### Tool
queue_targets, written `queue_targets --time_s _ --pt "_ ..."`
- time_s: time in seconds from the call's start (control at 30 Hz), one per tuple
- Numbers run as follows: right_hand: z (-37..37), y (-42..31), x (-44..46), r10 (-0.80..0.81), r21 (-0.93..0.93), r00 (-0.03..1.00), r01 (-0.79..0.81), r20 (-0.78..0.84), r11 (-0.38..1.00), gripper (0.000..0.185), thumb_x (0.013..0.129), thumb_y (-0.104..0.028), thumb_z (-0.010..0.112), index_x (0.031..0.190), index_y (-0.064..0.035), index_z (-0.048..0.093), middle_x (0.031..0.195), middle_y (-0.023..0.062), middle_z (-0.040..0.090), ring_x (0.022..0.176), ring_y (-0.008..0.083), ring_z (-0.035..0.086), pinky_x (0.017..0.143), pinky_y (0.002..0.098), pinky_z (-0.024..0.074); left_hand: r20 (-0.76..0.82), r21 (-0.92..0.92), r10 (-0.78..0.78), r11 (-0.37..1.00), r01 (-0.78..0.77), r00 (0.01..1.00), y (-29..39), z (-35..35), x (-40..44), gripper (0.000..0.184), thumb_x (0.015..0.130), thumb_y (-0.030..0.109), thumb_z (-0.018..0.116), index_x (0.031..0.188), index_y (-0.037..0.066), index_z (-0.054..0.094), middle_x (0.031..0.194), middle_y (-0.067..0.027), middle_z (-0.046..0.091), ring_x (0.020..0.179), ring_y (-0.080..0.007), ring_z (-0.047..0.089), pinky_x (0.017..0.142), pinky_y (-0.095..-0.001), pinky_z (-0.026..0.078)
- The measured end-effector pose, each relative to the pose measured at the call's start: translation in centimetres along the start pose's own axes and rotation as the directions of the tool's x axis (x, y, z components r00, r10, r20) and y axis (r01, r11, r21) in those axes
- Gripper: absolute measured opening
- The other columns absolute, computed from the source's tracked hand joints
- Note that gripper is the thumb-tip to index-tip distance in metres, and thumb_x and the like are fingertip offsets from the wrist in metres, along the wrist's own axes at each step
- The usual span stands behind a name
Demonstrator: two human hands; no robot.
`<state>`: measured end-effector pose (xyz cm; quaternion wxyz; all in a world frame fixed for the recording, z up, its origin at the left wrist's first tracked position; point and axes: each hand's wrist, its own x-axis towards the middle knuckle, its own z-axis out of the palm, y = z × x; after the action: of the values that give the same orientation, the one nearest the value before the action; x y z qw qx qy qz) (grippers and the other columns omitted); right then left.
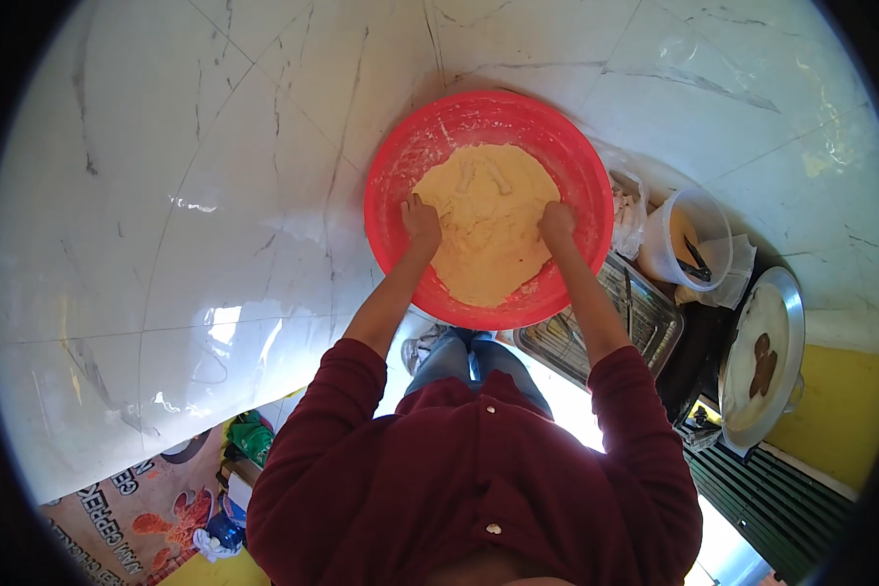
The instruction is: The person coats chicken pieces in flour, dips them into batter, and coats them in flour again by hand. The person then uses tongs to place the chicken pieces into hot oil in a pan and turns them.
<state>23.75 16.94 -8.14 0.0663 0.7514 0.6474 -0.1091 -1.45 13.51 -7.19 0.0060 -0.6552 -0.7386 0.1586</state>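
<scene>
A wide red basin [386, 176] holds a broad heap of pale yellow flour [483, 230]. Two elongated raised shapes coated in flour show near the top of the heap. My left hand [422, 225] is curled at the heap's left edge, close to the basin's inner wall. On the opposite side my right hand [558, 227] makes a fist against the flour's right edge. Both hands look closed, their fingers partly hidden; whatever may be inside them does not show.
Right of the basin are a metal wire-rack tray [645, 313], a clear plastic tub [674, 230] with black-handled tongs, and a plastic bag [630, 210]. Farther right stands a large metal pan [791, 342] with brown pieces in it. Marbled tile walls [186, 215] enclose the left and back.
</scene>
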Motion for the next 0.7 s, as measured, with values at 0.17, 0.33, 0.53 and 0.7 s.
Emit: queue_targets --time_s 0.17,0.33,0.53,0.7 --pt "4.0 1.5 1.5 -0.108 -0.097 0.993 0.104 -0.042 0.99 0.019 0.067 -0.014 0.064 0.082 -0.0037 0.062 0.082 0.0173 0.062 0.081 0.0285 0.061 0.071 0.0368 0.0495 -0.022 0.071 0.072 0.995 -0.07 0.997 1.7 1.5 -0.3 0.02 0.075 0.015 0.052 0.089 0.012 0.066 0.103 -0.0043 0.051 0.103 -0.0207 0.037 0.082 -0.0329 0.028" --pt "4.2 -2.8 -3.1 -0.148 0.22 0.982 0.119 0.119 0.968 0.02 0.066 -0.014 0.064 0.079 0.0002 0.06 0.079 0.0184 0.062 0.078 0.0314 0.062 0.067 0.0378 0.0501 0.007 -0.153 0.081 0.985 -0.079 0.997 6.1 2.0 -2.7 0.02 0.069 0.016 0.059 0.086 0.009 0.066 0.105 -0.0084 0.048 0.105 -0.023 0.037 0.083 -0.0339 0.028" --pt "8.6 -3.5 -1.4 -0.289 0.384 0.852 0.113 0.437 0.916 0.032 0.063 -0.023 0.066 0.082 0.0025 0.06 0.078 0.0177 0.061 0.074 0.0278 0.061 0.065 0.0375 0.0494 0.213 -0.434 0.068 0.9 0.032 0.975 5.5 -0.2 -4.0 0.032 0.068 0.028 0.065 0.094 0.009 0.065 0.112 -0.0073 0.049 0.105 -0.027 0.036 0.086 -0.0404 0.028" --pt "6.2 1.1 -0.3 -0.417 0.747 0.757 -0.138 0.502 0.65 0.029 0.066 -0.021 0.064 0.083 0.0031 0.059 0.069 0.0166 0.06 0.06 0.0234 0.058 0.059 0.0354 0.0486 0.408 -0.644 0.252 0.761 0.081 0.877 0.0 -0.9 -2.6 0.029 0.068 0.037 0.065 0.091 0.02 0.067 0.112 -0.0035 0.053 0.105 -0.0294 0.038 0.085 -0.0432 0.029"
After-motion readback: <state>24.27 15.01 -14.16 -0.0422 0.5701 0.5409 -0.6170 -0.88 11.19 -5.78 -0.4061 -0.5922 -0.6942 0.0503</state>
